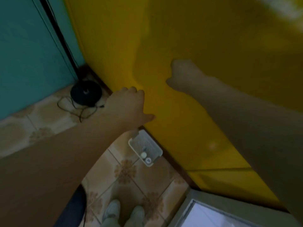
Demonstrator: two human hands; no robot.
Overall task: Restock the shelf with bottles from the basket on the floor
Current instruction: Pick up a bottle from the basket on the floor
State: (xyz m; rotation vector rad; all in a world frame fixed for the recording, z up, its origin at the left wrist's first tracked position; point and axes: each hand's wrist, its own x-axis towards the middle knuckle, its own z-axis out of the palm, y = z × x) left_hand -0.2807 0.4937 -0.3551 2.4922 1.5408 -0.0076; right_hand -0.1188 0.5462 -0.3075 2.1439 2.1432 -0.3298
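Bottles (146, 157), two with white caps, stand in my white basket (157, 149) on the tiled floor (131, 181), right by the yellow wall (180, 46). My left hand (129, 104) is above it, fingers loose, holding nothing. My right hand (183, 74) is blurry and curled; I cannot tell if it holds anything.
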